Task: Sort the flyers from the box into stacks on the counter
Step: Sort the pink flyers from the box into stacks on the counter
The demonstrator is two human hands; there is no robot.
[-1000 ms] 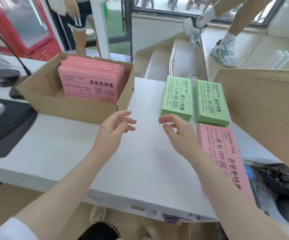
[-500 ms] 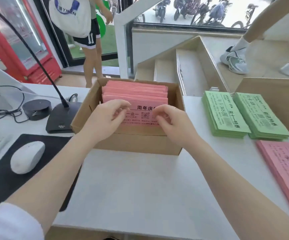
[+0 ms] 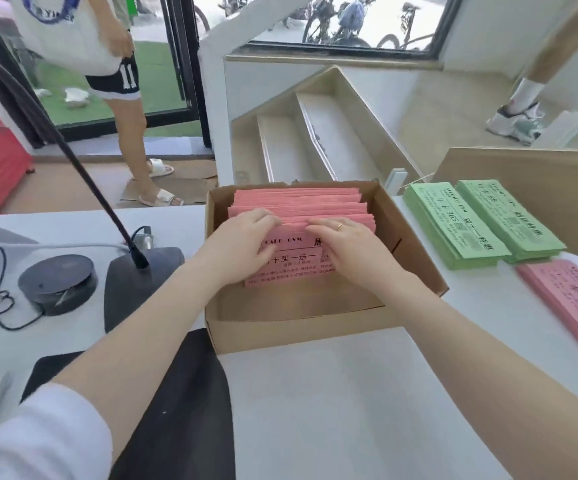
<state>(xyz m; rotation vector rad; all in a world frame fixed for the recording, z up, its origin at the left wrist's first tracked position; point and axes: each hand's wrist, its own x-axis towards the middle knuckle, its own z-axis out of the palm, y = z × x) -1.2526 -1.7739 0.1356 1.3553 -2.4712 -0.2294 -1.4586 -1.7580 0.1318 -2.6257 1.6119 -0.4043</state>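
Both hands are in the box (image 3: 415,271), which sits on the tabletop (image 3: 367,393). The left hand (image 3: 242,244) and right hand (image 3: 353,247) have their fingers curled over the top edge of the front pink flyers (image 3: 301,206), which stand on edge in the box, thumbs apparently in front, gripping a bundle. Two green stacks (image 3: 454,230) and a pink stack (image 3: 571,303) already lie to the right on the tabletop. To do this step well, the person should probably separate a manageable bundle cleanly, squeeze it evenly from both sides so no sheets slip, and lift it straight up clear of the box walls. The print should be checked before choosing a stack, since the pink stack's design looks different.
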